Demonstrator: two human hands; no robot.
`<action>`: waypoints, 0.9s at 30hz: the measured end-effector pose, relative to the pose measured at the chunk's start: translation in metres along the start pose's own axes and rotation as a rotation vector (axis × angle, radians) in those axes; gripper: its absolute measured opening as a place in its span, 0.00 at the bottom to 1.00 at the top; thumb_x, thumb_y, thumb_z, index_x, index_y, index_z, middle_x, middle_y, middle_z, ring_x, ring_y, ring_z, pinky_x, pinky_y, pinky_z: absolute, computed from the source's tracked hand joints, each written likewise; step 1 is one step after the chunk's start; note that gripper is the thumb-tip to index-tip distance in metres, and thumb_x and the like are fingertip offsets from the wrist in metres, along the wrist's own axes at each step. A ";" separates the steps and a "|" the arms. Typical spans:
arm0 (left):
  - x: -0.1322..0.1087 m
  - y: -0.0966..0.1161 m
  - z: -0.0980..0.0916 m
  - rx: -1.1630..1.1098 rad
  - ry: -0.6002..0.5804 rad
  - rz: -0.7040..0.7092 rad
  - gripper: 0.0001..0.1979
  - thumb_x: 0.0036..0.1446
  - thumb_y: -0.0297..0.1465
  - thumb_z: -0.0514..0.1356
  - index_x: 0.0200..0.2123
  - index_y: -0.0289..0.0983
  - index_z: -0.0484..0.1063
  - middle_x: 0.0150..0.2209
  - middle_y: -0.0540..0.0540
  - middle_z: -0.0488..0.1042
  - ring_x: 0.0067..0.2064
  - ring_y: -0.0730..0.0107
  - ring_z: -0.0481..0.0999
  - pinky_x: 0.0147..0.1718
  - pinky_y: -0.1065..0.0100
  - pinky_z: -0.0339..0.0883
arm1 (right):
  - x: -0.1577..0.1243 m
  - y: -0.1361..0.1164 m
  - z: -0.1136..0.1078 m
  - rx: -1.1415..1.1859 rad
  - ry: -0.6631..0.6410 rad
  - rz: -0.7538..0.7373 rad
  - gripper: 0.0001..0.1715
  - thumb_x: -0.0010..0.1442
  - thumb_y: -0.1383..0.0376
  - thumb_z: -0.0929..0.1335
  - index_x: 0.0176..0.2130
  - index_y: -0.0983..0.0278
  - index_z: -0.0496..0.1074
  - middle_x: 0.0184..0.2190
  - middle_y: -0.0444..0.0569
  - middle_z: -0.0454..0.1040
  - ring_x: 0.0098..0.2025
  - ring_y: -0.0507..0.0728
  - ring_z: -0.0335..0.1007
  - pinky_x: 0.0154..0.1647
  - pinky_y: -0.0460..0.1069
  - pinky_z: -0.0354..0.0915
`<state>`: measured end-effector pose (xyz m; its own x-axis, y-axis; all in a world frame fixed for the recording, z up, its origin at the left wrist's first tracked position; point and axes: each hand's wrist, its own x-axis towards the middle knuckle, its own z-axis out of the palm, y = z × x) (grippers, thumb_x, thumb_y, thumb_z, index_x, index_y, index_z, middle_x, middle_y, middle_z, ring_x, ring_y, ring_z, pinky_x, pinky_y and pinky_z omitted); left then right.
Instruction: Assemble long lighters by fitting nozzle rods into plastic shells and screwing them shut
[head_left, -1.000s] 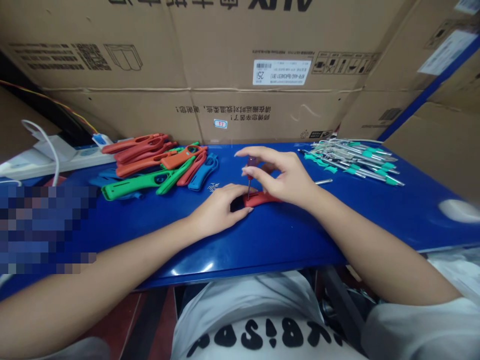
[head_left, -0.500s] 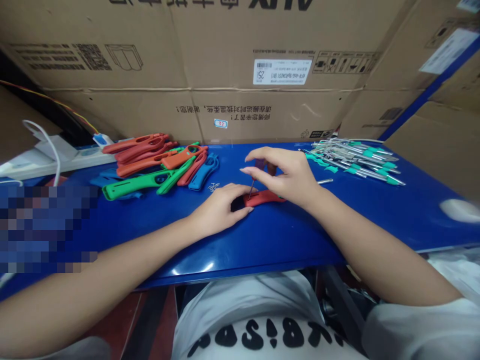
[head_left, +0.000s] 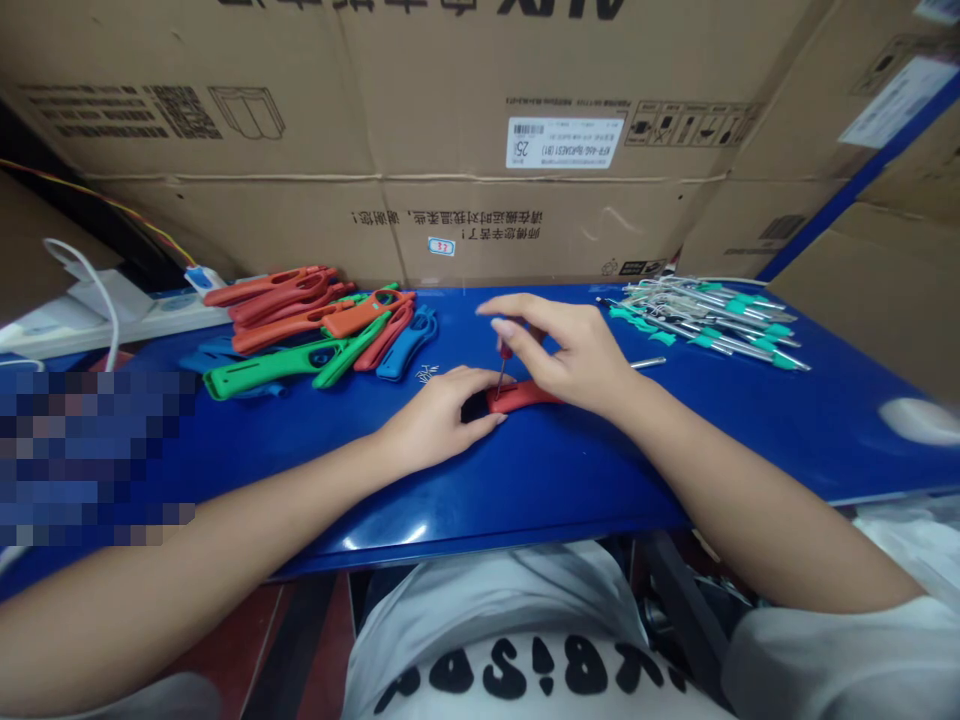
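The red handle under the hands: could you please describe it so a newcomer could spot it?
Start at the blue table, between the pile of coloured handles and the heap of metal pins. The red handle lies alone there, pinned by the left hand, with the right hand holding a small screwdriver on it.

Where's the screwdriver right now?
Head view, centre of the blue table: pinched near-upright in the right hand, its tip on the red plastic handle that the left hand presses down.

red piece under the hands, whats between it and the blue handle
In the head view, a small cluster of tiny silvery parts on the blue table, beside the left hand that holds the red piece.
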<state>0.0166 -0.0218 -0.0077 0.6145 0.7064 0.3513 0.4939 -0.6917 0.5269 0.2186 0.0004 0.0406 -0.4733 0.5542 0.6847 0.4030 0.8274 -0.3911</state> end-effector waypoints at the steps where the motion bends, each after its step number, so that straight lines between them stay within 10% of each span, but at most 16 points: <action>1: 0.000 0.000 0.000 0.005 0.000 -0.005 0.16 0.63 0.31 0.63 0.54 0.38 0.74 0.53 0.44 0.80 0.53 0.58 0.78 0.56 0.56 0.68 | 0.000 -0.001 0.000 0.078 -0.041 0.027 0.20 0.73 0.59 0.61 0.56 0.63 0.74 0.43 0.49 0.82 0.29 0.49 0.74 0.37 0.46 0.70; 16: 0.002 0.001 0.003 -0.032 0.022 -0.035 0.14 0.59 0.30 0.67 0.49 0.37 0.75 0.49 0.43 0.81 0.50 0.56 0.79 0.52 0.56 0.71 | 0.000 -0.006 0.000 -0.126 0.062 -0.109 0.13 0.66 0.57 0.70 0.41 0.64 0.79 0.36 0.49 0.83 0.29 0.51 0.74 0.35 0.46 0.69; 22: 0.001 -0.001 0.003 -0.042 0.038 -0.018 0.11 0.60 0.32 0.67 0.45 0.37 0.76 0.45 0.45 0.81 0.47 0.60 0.80 0.50 0.59 0.72 | 0.000 -0.007 0.000 0.008 -0.070 -0.095 0.22 0.73 0.63 0.59 0.60 0.62 0.72 0.52 0.50 0.80 0.45 0.54 0.79 0.47 0.48 0.73; 27: 0.001 -0.001 0.004 -0.048 0.065 -0.010 0.09 0.59 0.31 0.68 0.42 0.37 0.76 0.42 0.46 0.82 0.44 0.62 0.80 0.47 0.61 0.73 | 0.000 -0.007 -0.001 0.011 -0.012 -0.123 0.16 0.71 0.62 0.65 0.52 0.62 0.78 0.44 0.49 0.83 0.41 0.53 0.80 0.46 0.47 0.73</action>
<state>0.0196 -0.0210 -0.0110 0.5676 0.7224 0.3948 0.4690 -0.6779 0.5661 0.2160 -0.0056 0.0443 -0.5283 0.4495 0.7203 0.3327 0.8901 -0.3114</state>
